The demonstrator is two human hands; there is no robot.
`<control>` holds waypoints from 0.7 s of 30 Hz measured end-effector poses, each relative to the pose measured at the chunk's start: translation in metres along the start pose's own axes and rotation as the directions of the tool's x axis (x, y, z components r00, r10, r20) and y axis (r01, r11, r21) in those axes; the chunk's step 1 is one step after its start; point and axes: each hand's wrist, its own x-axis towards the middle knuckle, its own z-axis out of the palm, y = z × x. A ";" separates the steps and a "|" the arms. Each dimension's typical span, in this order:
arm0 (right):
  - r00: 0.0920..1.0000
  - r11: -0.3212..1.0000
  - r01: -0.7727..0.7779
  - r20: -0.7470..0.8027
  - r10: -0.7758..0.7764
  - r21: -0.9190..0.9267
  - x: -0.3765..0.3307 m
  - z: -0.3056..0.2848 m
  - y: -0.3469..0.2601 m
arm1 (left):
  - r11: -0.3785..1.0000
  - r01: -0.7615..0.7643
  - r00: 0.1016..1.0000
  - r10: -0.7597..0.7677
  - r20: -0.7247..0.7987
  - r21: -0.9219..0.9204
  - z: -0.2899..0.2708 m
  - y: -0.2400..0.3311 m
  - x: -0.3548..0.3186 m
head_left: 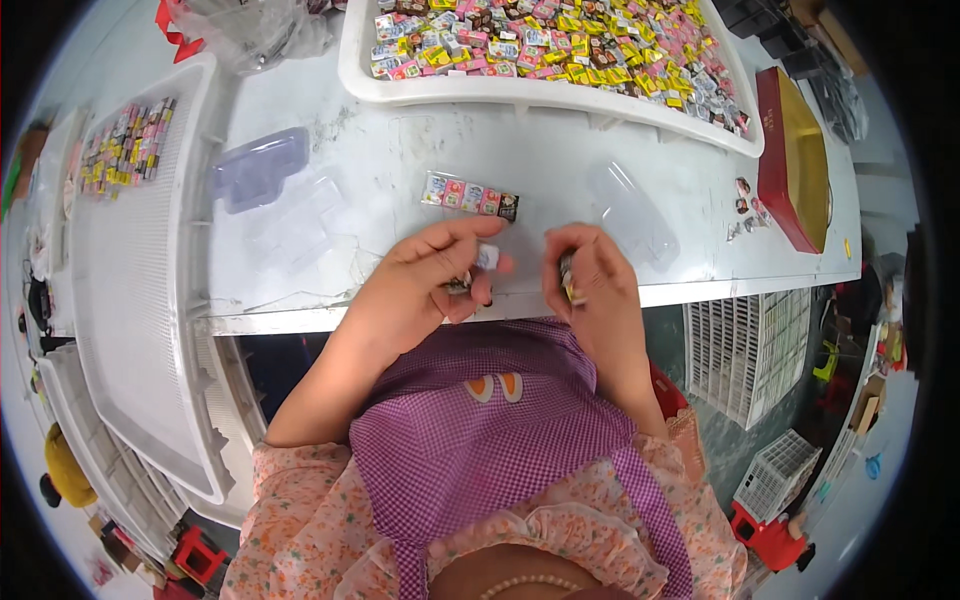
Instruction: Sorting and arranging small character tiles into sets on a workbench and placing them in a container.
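My left hand (425, 262) is closed over the table's front edge, with a small white box (487, 257) between thumb and fingertips. More small pieces show dimly under its curled fingers. My right hand (598, 275), a short gap away, is closed on small yellow-and-dark boxes (570, 280) that its fingers mostly cover. Just beyond the left fingertips lies a clear plastic tray (430, 190) filled with a row of small printed boxes (474, 195) in white, pink and dark brown.
A big white bin (540, 95) heaped with small colourful boxes (560, 45) stands at the back. To the left is a long white tray (130, 290) holding packed rows. Empty clear plastic trays (265, 170) lie on the table (380, 140); a red box (790, 160) stands right.
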 end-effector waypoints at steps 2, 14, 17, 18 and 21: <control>0.990 0.796 -0.069 -0.056 0.129 0.601 0.007 -0.002 0.004 | 0.997 -0.032 0.999 0.032 -0.005 -0.065 -0.004 -0.005 0.002; 0.999 0.651 0.029 -0.041 0.004 0.759 0.020 0.033 0.003 | 0.407 -0.530 0.797 0.537 0.274 0.744 0.013 -0.025 0.007; 0.986 0.776 0.118 -0.165 -0.018 0.620 0.020 0.039 0.009 | 0.359 -0.506 0.795 0.547 0.262 0.784 0.011 -0.028 0.009; 0.989 0.737 0.112 -0.144 -0.021 0.667 0.022 0.038 0.012 | 0.350 -0.480 0.795 0.560 0.232 0.804 0.010 -0.029 0.011; 0.995 0.670 0.089 -0.102 -0.020 0.737 0.022 0.036 0.013 | 0.276 -0.493 0.751 0.614 0.243 0.825 0.007 -0.029 0.009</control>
